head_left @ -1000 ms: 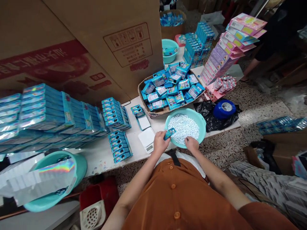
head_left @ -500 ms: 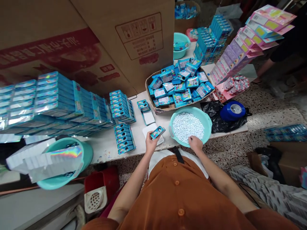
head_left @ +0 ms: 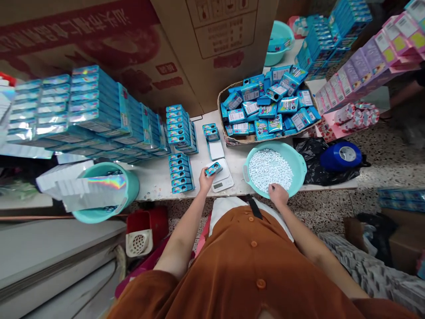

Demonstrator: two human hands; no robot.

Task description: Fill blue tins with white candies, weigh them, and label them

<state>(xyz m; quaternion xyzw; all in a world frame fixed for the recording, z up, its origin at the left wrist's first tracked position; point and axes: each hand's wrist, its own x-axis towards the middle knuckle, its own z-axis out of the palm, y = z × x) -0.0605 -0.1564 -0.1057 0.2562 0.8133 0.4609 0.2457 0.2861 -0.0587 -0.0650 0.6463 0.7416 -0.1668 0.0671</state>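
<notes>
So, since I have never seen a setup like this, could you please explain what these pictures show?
There is no machine here: a person works with two bare hands, and every picture comes from one camera worn on the head, looking forward and down. The left hand holds a small blue box near a white digital scale. The right hand is at the near side of a turquoise basin of white pellets; whether it holds anything is unclear. Also on the white table are stacked blue boxes and a cardboard tray of blue packs.
</notes>
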